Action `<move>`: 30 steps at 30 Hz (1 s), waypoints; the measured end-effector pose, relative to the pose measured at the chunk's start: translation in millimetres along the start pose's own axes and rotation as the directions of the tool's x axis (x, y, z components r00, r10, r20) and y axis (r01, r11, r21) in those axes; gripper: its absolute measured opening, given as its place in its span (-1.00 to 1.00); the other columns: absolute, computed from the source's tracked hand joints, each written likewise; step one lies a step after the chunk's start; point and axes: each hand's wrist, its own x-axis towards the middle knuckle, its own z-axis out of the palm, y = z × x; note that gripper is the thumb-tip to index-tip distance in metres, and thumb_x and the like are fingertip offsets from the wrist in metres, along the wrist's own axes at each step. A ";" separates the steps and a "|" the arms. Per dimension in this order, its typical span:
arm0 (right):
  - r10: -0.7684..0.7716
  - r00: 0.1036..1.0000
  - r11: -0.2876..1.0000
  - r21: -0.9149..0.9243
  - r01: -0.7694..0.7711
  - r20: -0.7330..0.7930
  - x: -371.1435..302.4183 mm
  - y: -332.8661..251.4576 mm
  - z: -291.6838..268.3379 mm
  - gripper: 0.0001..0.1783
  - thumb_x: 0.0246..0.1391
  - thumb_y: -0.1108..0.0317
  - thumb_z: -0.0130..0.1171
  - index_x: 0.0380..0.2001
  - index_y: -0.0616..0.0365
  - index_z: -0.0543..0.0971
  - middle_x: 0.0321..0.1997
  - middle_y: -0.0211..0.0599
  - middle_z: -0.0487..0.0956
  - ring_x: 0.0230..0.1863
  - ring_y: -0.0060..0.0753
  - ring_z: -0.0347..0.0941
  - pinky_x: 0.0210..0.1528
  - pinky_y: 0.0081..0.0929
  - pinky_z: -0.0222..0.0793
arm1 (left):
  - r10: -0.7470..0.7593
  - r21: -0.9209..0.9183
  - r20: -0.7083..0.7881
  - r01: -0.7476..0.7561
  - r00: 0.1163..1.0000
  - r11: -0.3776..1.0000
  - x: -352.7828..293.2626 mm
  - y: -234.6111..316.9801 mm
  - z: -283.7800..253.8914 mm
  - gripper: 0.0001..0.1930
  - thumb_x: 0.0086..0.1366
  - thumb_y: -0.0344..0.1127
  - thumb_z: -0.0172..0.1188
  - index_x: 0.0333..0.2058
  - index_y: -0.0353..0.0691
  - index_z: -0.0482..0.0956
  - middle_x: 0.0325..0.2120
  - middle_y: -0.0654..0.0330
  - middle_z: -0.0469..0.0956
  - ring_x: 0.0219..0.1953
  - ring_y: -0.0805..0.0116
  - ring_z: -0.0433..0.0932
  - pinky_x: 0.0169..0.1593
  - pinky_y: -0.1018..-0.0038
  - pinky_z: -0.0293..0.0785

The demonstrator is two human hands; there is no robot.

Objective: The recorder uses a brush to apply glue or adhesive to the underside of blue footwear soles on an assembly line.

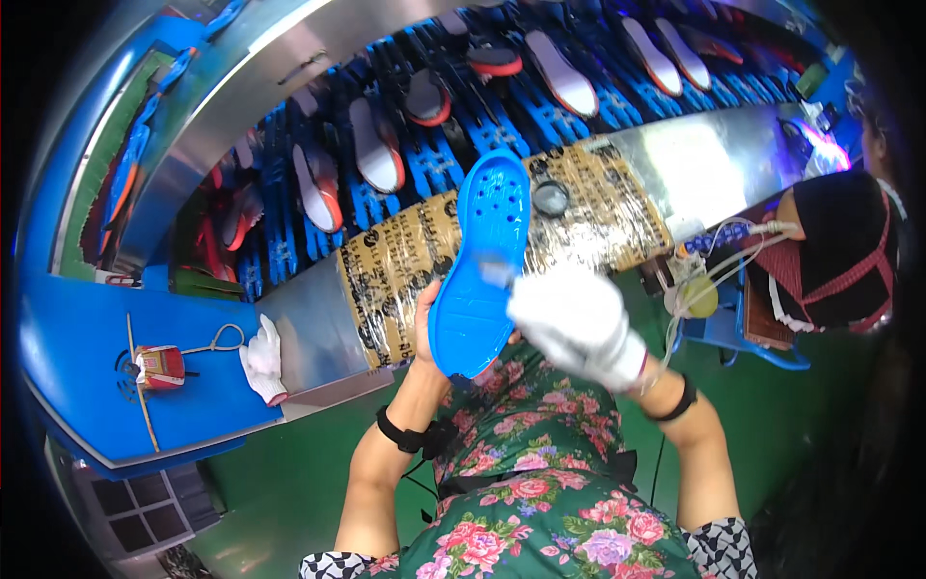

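Note:
My bare left hand (424,323) is closed around the lower left edge of a bright blue shoe sole (477,314). The sole is held up at a slant in front of my apron, its inner face with a cluster of small holes turned to me. In a white glove, my right hand (574,323) is closed and smeared by motion over the sole's right edge. From its fingers a small brush (495,272) reaches onto the middle of the sole; its blurred tip seems to touch the surface. The glove hides the brush's handle.
Beyond the sole runs a metal ledge covered with taped brown paper (395,280), bearing a small round dish (551,199). Behind it, blue racks carry several soles and shoe parts (562,77). A loose white glove (262,362) lies on the left blue table. At right sits another person (839,251).

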 end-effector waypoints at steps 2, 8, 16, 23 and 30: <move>0.079 0.997 0.943 0.323 -0.080 0.017 -24.1 -24.2 20.9 -0.68 -0.05 0.53 0.44 -0.15 0.08 0.71 -0.19 -0.25 0.72 -0.24 -0.27 0.66 -0.22 -0.33 0.56 | 0.045 -0.071 -0.083 -0.051 0.996 0.996 4.2 6.5 -3.7 0.00 0.29 0.35 0.04 0.46 -0.27 0.03 0.30 -0.22 0.30 0.07 -0.38 0.51 0.05 -0.19 0.50; 0.575 0.818 0.661 0.583 -0.473 0.012 -1.0 -29.3 7.8 -0.83 -0.03 0.54 0.45 -0.31 0.18 0.74 -0.26 -0.25 0.73 -0.21 -0.34 0.67 -0.14 -0.43 0.56 | 0.169 0.095 0.005 -0.169 0.986 0.981 6.5 27.9 16.2 0.06 0.25 0.42 0.06 0.46 -0.31 0.02 0.32 -0.21 0.27 0.14 -0.27 0.46 0.09 -0.07 0.49; 0.222 0.959 0.803 0.525 -0.281 0.175 -17.9 -52.6 26.0 -0.75 -0.13 0.48 0.52 -0.29 0.12 0.74 -0.24 -0.24 0.73 -0.25 -0.22 0.66 -0.18 -0.36 0.56 | 0.112 0.117 0.226 -0.141 0.968 0.983 17.5 49.7 20.7 -0.01 0.27 0.33 0.09 0.44 -0.28 0.08 0.27 -0.31 0.33 0.14 -0.38 0.51 0.13 -0.15 0.56; 0.225 0.964 0.823 0.503 -0.264 0.139 -5.1 -28.1 20.6 -0.80 -0.07 0.52 0.46 -0.30 0.18 0.73 -0.27 -0.24 0.74 -0.23 -0.28 0.67 -0.15 -0.38 0.56 | 0.035 0.173 0.298 -0.090 0.954 0.981 14.6 52.0 21.1 -0.03 0.29 0.29 0.08 0.44 -0.31 0.05 0.25 -0.37 0.33 0.10 -0.42 0.53 0.07 -0.08 0.63; 0.480 0.854 0.157 0.938 -0.310 0.202 -20.2 -20.3 11.2 -0.83 -0.13 0.58 0.47 -0.41 0.30 0.68 -0.31 -0.04 0.68 -0.29 -0.21 0.63 -0.23 -0.38 0.58 | 0.227 0.354 0.034 -0.224 0.973 0.908 -27.7 78.8 77.2 0.20 0.17 0.51 0.15 0.49 -0.23 -0.11 0.36 -0.36 0.14 0.17 -0.50 0.42 0.15 -0.19 0.52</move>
